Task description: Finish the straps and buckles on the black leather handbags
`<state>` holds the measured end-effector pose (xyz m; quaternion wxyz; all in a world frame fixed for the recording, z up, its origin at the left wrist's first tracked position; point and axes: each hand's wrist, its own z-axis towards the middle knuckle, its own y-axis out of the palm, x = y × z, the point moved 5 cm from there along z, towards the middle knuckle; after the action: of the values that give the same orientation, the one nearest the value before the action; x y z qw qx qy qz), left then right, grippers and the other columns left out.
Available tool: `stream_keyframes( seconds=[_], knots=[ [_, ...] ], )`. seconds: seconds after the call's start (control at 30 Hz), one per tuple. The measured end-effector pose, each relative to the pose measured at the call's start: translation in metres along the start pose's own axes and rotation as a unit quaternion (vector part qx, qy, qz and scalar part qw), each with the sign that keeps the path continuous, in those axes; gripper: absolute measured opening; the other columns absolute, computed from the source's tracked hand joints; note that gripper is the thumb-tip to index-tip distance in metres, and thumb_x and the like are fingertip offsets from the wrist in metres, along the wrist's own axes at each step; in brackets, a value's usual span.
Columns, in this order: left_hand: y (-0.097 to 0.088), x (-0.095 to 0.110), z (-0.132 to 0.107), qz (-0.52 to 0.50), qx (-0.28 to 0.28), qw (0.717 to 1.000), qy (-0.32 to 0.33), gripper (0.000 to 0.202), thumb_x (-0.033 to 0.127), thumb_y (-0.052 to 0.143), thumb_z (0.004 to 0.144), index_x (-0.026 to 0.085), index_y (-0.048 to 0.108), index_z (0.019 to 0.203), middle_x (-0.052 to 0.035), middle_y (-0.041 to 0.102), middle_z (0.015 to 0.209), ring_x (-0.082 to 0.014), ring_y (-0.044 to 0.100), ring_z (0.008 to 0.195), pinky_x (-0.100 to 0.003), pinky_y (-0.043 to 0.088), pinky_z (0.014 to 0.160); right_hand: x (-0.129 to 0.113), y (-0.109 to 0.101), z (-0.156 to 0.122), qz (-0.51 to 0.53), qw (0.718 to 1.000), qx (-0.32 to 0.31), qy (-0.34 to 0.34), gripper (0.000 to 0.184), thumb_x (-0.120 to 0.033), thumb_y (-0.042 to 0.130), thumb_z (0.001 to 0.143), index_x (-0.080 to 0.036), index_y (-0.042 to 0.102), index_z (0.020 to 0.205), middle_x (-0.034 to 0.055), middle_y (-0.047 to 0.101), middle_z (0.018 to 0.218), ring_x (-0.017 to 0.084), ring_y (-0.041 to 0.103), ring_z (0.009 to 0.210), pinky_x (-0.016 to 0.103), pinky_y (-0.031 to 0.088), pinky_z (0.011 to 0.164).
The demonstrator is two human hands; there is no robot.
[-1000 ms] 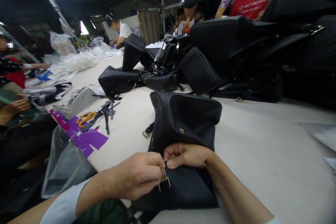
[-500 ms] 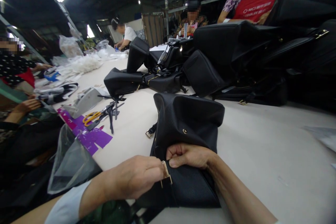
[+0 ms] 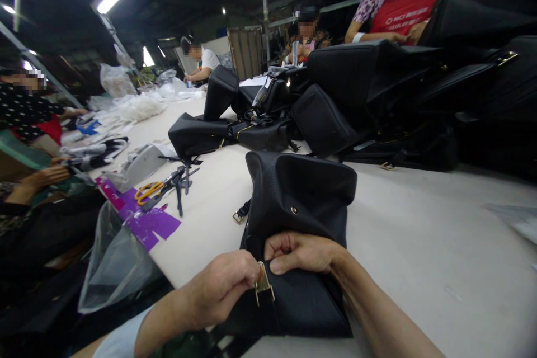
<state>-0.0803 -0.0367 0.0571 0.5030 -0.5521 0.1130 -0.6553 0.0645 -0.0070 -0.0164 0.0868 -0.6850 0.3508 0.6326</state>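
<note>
A black leather-like bag [image 3: 312,184] lies on the table in front of me, with a round gold stud on its upper part. My left hand [image 3: 224,288] is closed, its fingertips pinching a gold buckle [image 3: 265,286] on the strap near the bag's lower left. Just right of the buckle, my right hand [image 3: 304,253] is closed, thumb and curled fingers gripping the bag's black material; the exact piece in that pinch is partly hidden. A second small buckle [image 3: 239,216] on a short strap sticks out at the bag's left side.
Several black bags [image 3: 348,72] are heaped behind mine. To the left lie yellow-handled scissors [image 3: 149,193], black strap pieces [image 3: 180,193] and purple tape [image 3: 157,226] at the table edge. A clear plastic sheet [image 3: 113,268] hangs there. Co-workers sit or stand around the table [image 3: 423,235].
My left hand has shifted slightly, and more of the gold buckle shows past its fingertips. My right hand keeps its grip almost unmoved. The view has tilted a little.
</note>
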Motion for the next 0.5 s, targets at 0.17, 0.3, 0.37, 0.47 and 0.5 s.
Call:
stream_keyframes(
  seconds=[0.17, 0.3, 0.37, 0.47, 0.5],
  knots=[
    [-0.006, -0.002, -0.004, 0.003, 0.020, 1.000, 0.002, 0.017, 0.010, 0.035, 0.095, 0.020, 0.045, 0.085, -0.0036, 0.058, 0.077, -0.0140, 0.054, 0.073, -0.024, 0.047, 0.068, -0.001, 0.001, 0.001, -0.001, 1.000, -0.004, -0.002, 0.039, -0.046, 0.083, 0.062, -0.015, 0.062, 0.073, -0.0085, 0.048, 0.061, 0.007, 0.032, 0.055, 0.023, 0.020, 0.053],
    [-0.010, 0.003, -0.002, 0.029, 0.033, 0.999, 0.006, 0.016, 0.010, 0.038, 0.096, 0.019, 0.049, 0.090, -0.0044, 0.059, 0.079, -0.0140, 0.055, 0.075, -0.024, 0.048, 0.069, -0.002, 0.002, 0.001, -0.001, 1.000, -0.003, -0.002, 0.039, -0.045, 0.084, 0.061, -0.015, 0.062, 0.073, -0.0083, 0.049, 0.061, 0.006, 0.033, 0.055, 0.022, 0.022, 0.053],
    [-0.013, 0.006, 0.001, 0.027, 0.064, 0.998, -0.006, 0.015, 0.009, 0.041, 0.094, 0.019, 0.051, 0.092, -0.0036, 0.059, 0.078, -0.0134, 0.055, 0.074, -0.023, 0.048, 0.067, -0.004, 0.004, 0.001, -0.002, 1.000, 0.000, -0.003, 0.037, -0.043, 0.084, 0.060, -0.015, 0.063, 0.073, -0.0079, 0.051, 0.061, 0.006, 0.035, 0.056, 0.022, 0.023, 0.053],
    [-0.018, 0.014, 0.007, 0.062, 0.127, 0.990, -0.004, 0.016, 0.007, 0.042, 0.093, 0.019, 0.052, 0.089, -0.0027, 0.057, 0.075, -0.0128, 0.053, 0.070, -0.022, 0.047, 0.064, -0.008, 0.007, 0.001, -0.008, 1.000, 0.005, -0.007, 0.031, -0.038, 0.082, 0.060, -0.015, 0.064, 0.073, -0.0075, 0.053, 0.061, 0.007, 0.038, 0.056, 0.021, 0.026, 0.055],
    [-0.018, 0.018, 0.010, 0.091, 0.135, 0.987, 0.002, 0.017, 0.006, 0.042, 0.093, 0.018, 0.052, 0.088, -0.0024, 0.056, 0.074, -0.0123, 0.052, 0.068, -0.022, 0.046, 0.062, -0.009, 0.008, 0.001, -0.011, 1.000, 0.007, -0.009, 0.030, -0.036, 0.081, 0.060, -0.016, 0.064, 0.072, -0.0074, 0.054, 0.062, 0.007, 0.038, 0.056, 0.021, 0.027, 0.055]
  ],
)
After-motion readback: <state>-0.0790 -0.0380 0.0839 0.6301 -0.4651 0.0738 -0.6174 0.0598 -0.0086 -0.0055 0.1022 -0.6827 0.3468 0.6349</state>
